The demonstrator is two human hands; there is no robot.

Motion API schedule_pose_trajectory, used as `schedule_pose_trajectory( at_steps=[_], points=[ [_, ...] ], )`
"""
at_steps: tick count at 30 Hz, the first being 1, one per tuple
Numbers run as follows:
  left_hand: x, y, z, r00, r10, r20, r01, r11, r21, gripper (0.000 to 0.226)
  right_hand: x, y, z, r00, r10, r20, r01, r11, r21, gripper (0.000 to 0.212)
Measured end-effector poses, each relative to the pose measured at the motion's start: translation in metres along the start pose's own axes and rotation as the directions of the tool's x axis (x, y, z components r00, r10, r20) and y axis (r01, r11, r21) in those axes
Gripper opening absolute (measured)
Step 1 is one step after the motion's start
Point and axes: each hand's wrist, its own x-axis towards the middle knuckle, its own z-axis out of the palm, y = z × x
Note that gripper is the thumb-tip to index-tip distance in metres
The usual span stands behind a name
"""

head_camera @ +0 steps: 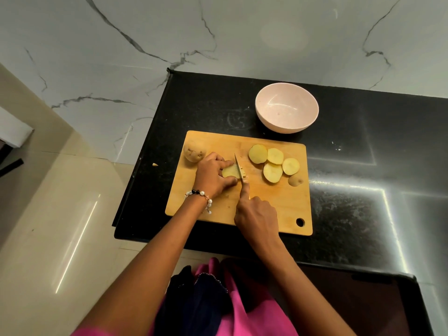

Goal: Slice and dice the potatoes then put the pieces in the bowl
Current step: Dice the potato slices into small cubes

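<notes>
On the wooden cutting board my left hand grips a potato slice flat against the wood. My right hand holds a knife, forefinger along its spine, the blade standing on the slice's right end where thin cut strips show. Several round potato slices lie at the board's right, with a skin end piece beside them. A whole potato sits at the board's far left corner. The pink bowl stands empty behind the board.
The board lies on a black stone counter whose left edge drops to a beige tiled floor. A small potato scrap lies off the counter's left edge. A marble wall rises behind.
</notes>
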Motion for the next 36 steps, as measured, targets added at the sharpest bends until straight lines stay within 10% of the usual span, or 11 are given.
schedule_pose_trajectory(
  at_steps=[36],
  points=[
    [-0.003, -0.001, -0.006, 1.000, -0.011, 0.014, 0.011, 0.999, 0.042, 0.056, -0.010, -0.012, 0.006, 0.997, 0.008, -0.080, -0.009, 1.000, -0.013, 0.061]
  ],
)
